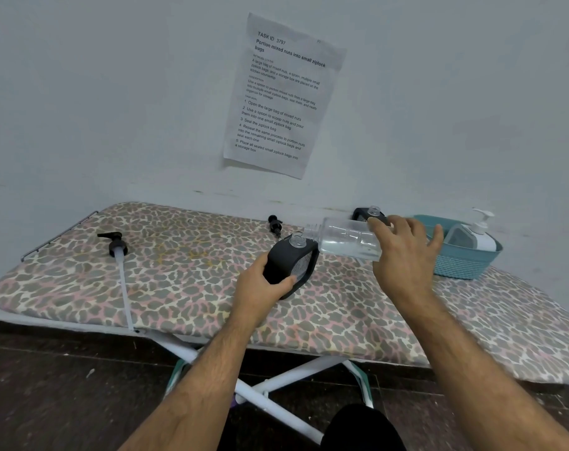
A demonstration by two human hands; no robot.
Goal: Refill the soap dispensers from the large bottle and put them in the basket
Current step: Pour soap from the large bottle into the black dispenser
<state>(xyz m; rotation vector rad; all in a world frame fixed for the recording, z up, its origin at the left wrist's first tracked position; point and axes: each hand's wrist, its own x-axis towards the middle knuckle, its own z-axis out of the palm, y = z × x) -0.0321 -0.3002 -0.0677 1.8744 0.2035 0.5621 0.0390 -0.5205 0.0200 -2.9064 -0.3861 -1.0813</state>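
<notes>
Both our forearms come up from the bottom edge, so we start there: our left hand (266,281) is wrapped around the base of a black soap dispenser (291,262), thumb on the near face, holding it tilted on the ironing board (185,288) with its open clear neck pointing up and to the right. Our right hand (403,252) grips the large clear bottle (348,240) from above — fingers curled over its far end — and has it tipped nearly flat, its threaded mouth just beside the dispenser's neck, a little above it. Some clear liquid sits along the lower side of the bottle; we can't tell whether anything is actually flowing. Right behind the bottle, against the wall, a second black dispenser (369,214) stands with its cap off too, partly hidden by our fingers. Its likely pump, a small black pump head (275,224), lies on the board just left of it. To the right sits the teal basket (465,265), touching nothing else, with a white pump dispenser (480,232) already standing inside. Way over on the left end of the board lies another black pump (115,244), its long clear tube trailing toward the near edge. Taped on the wall above — a printed sheet (281,96).
</notes>
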